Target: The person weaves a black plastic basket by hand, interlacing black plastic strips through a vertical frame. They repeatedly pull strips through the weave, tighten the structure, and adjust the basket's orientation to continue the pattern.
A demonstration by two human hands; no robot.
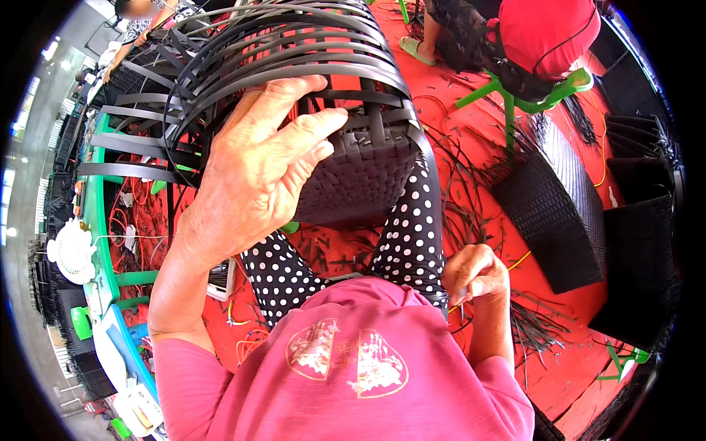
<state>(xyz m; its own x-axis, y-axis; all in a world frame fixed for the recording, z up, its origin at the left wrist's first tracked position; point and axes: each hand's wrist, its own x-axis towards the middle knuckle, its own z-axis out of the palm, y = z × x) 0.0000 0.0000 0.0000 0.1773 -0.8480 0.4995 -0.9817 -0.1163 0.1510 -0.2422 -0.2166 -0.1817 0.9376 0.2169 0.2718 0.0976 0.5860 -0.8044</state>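
A dark woven piece of flat plastic strips [360, 180] stands in front of my knees, with its tightly woven side facing me. Long loose black strips [294, 70] arch over its top and run off to the left. My left hand [261, 158] is over the near left part of it, index and middle fingers stretched out against the strips at the upper edge. Nothing is visibly held in that hand. Beside my right thigh, my right hand [476, 273] is closed with fingers curled together; whatever is in it is too small to make out.
Cut strips [533, 323] litter the red floor. A curved black woven panel [551, 213] lies to the right, near a green stool [507, 95] with a person seated on it. Left are a green-edged table [101, 257] and a white fan [72, 250]. Another person is at the upper left.
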